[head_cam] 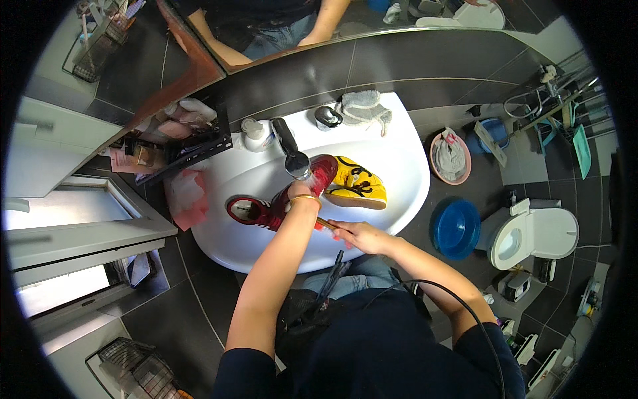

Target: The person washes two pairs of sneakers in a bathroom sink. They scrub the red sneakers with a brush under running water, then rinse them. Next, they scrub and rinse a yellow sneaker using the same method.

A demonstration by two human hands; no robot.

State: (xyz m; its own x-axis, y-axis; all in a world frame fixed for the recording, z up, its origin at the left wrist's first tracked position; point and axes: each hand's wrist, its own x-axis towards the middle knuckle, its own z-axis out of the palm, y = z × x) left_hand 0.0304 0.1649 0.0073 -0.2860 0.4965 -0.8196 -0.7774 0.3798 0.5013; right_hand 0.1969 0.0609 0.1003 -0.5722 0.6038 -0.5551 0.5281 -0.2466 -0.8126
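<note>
In the white washbasin [239,254], my left hand [300,189] grips a dark red shoe [325,169] below the black-handled tap [297,164]. Its fingers are mostly hidden. More red shoe, with white stripes and a pale insole [244,209], extends to the left; whether it is a second shoe is partly hidden by my arm. A yellow shoe [360,184] with dark stripes and laces lies on its side, touching the red one. Closer to the basin's front rim, my right hand [366,237] holds a slim brown handle [333,225], with something red beside it.
A white pump bottle [257,135], a dark-topped container [327,118] and a grey cloth [366,109] stand along the basin's back ledge. To the right are a pink basin with cloth [450,154], a blue basin [456,228] and a toilet [508,244]. A black cable [461,299] crosses my right arm.
</note>
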